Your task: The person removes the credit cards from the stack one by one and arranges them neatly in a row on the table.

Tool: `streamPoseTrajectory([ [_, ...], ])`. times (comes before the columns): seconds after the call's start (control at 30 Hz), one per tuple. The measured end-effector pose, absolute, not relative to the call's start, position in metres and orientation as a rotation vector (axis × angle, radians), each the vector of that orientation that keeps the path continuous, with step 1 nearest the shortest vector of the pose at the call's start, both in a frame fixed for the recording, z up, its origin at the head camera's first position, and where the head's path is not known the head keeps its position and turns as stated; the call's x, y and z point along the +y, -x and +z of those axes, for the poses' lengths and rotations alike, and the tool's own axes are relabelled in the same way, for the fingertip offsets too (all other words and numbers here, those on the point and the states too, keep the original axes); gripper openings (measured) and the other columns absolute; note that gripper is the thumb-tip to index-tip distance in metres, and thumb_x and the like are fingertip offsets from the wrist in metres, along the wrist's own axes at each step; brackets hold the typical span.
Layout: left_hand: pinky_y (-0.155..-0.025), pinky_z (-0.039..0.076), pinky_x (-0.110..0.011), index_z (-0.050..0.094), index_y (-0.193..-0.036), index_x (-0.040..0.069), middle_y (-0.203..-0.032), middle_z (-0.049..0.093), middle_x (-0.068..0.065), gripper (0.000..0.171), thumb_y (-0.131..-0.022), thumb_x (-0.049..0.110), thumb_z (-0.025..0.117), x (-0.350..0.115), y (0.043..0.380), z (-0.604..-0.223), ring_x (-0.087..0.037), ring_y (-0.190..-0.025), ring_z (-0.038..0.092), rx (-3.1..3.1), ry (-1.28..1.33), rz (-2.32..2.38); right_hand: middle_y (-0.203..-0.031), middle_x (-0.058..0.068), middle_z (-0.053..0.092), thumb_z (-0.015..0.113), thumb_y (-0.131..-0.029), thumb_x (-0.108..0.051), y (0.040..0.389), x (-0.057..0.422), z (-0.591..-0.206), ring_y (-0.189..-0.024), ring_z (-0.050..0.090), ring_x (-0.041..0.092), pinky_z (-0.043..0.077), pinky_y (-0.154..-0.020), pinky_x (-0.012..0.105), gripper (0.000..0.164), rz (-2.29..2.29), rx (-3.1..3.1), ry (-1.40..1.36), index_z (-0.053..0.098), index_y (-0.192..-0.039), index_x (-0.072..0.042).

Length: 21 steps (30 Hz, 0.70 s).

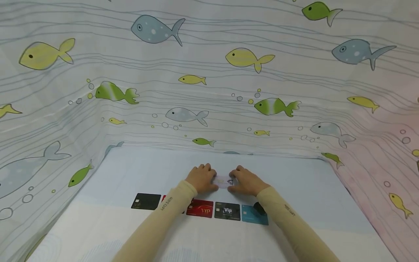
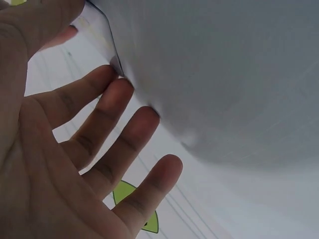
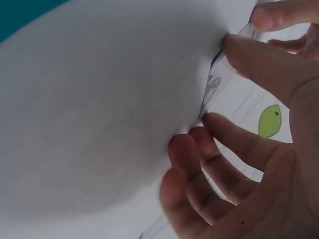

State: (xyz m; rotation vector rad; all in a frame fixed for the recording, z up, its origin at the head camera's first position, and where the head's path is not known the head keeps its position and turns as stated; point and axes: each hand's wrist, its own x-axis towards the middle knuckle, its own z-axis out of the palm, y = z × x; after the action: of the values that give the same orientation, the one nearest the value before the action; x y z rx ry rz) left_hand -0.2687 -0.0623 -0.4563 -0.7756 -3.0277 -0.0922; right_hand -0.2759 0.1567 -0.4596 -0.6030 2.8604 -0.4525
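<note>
A pale, translucent-looking card (image 1: 222,181) with a small dark picture toward its right end lies low over the table between my hands. My left hand (image 1: 202,178) holds its left end between thumb and index finger, the other fingers spread along the tabletop. At the opposite end my right hand (image 1: 247,181) pinches the card's edges the same way. In the right wrist view, the card (image 3: 213,83) is seen nearly edge-on, with a greyish portrait-like print. Fingertips cover both ends of it.
Nearer to me lies a row of cards: a black card (image 1: 146,201), a red card mostly hidden by my left sleeve, a red VIP card (image 1: 200,208), a black Vip card (image 1: 227,211) and a blue card (image 1: 251,214) partly under my right wrist. Fish-print cloth (image 1: 216,120) surrounds the white table (image 1: 147,163).
</note>
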Motion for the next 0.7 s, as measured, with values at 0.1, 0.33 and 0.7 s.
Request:
streamPoseTrajectory([
  [0.1, -0.091, 0.052, -0.043, 0.068, -0.128, 0.014, -0.117, 0.061, -0.007, 0.055, -0.087, 0.050, 0.076, -0.0624, 0.2688, -0.4575, -0.025, -0.105, 0.059, -3.037, 0.769, -0.113, -0.112, 0.002, 0.056, 0.084, -0.082, -0.038, 0.2776, 0.1563, -0.4599, -0.099, 0.056, 0.018, 0.050, -0.099, 0.042, 0.053, -0.504, 2.849, 0.570, 0.067, -0.125, -0.013],
  [0.33, -0.093, 0.051, -0.045, 0.067, -0.127, 0.014, -0.119, 0.061, -0.007, 0.054, -0.087, 0.049, 0.076, -0.0632, 0.2693, -0.4585, -0.025, -0.108, 0.058, -3.054, 0.760, -0.160, -0.113, 0.001, 0.055, 0.085, -0.082, -0.037, 0.2795, 0.1546, -0.4617, -0.100, 0.054, 0.018, 0.049, -0.100, 0.041, 0.052, -0.538, 2.828, 0.536, 0.066, -0.124, -0.014],
  [0.7, -0.092, 0.052, -0.043, 0.066, -0.125, 0.013, -0.118, 0.060, -0.007, 0.051, -0.088, 0.048, 0.076, -0.0643, 0.2689, -0.4599, -0.025, -0.107, 0.058, -3.043, 0.776, -0.183, -0.117, 0.002, 0.055, 0.085, -0.081, -0.038, 0.2779, 0.1553, -0.4612, -0.104, 0.055, 0.019, 0.048, -0.102, 0.042, 0.054, -0.567, 2.822, 0.526, 0.066, -0.125, -0.013],
])
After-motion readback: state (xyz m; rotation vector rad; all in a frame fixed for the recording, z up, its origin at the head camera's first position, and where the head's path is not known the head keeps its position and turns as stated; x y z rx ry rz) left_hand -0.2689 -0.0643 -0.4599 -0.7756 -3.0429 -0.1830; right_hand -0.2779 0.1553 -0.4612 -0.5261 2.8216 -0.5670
